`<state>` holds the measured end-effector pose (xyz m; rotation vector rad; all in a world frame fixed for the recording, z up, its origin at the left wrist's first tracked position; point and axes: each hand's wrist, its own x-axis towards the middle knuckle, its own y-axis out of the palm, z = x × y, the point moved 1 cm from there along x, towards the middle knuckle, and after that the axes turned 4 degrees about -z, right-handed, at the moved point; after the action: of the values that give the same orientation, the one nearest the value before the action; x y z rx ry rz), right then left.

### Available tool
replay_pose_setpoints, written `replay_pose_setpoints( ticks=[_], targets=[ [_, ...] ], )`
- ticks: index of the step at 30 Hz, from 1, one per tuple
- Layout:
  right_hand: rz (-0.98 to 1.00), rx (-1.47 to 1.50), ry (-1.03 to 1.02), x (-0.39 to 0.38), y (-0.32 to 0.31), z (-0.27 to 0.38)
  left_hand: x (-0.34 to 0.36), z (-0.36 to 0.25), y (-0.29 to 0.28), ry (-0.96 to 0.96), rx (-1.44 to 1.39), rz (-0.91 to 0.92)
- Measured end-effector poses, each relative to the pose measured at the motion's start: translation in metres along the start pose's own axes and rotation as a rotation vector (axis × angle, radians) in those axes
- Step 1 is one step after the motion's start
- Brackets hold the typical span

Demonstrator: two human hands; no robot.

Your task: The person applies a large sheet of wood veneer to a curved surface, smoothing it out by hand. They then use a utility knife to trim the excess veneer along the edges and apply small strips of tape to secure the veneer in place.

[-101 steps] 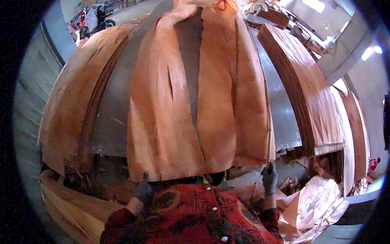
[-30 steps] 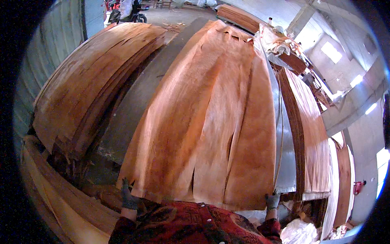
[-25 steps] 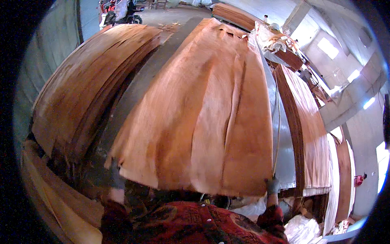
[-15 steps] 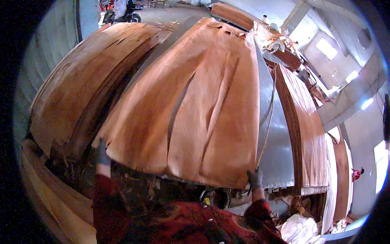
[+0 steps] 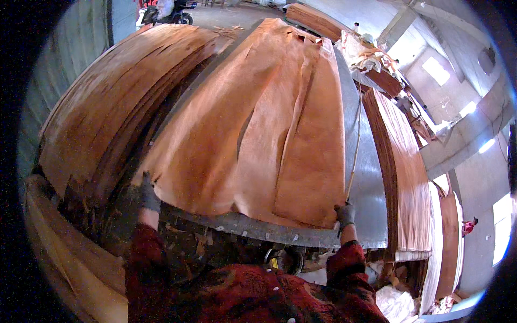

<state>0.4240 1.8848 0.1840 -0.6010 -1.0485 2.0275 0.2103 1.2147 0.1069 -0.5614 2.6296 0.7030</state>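
One reddish-brown veneer sheet (image 5: 318,156), split lengthwise, centre to twelve o'clock, on grey table (image 5: 369,194). Left hand (image 5: 149,197), eight: gloved fingers pinched on its near corner. Right hand (image 5: 345,213), four: fingers closed round a thin stick (image 5: 354,168); hold on sheet unclear. Veneer stack (image 5: 116,99), ten; paler stack (image 5: 406,161), three. Motorbike (image 5: 184,19), eleven. Window (image 5: 436,71), two.

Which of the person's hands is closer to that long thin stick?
The right. The right hand is closed around the thin stick near its lower end; the left hand is well away, across the brown sheet at its near left corner.
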Motion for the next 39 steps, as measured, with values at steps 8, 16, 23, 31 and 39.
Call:
replay_pose_setpoints(
  ticks=[8, 16, 23, 31, 39],
  targets=[
    [-0.064, 0.117, -0.217, -0.038, 0.039, -0.037, 0.083, 0.018, -0.085, 0.047, -0.031, -0.085],
    [-0.073, 0.314, 0.052, -0.014, 0.027, -0.028, 0.081, -0.017, -0.037, -0.033, 0.271, -0.062],
    [0.015, 0.513, 0.258, -0.149, -0.003, -0.060, 0.032, -0.057, -0.114, 0.542, 0.907, -0.470],
    [-0.092, 0.831, 0.407, -0.226, -0.041, -0.036, -0.182, 0.088, 0.171, 0.630, 0.897, 0.779],
    [-0.210, 0.660, 0.340, -0.263, -0.050, -0.088, -0.238, 0.195, 0.238, 0.832, 1.366, 0.578]
  ],
)
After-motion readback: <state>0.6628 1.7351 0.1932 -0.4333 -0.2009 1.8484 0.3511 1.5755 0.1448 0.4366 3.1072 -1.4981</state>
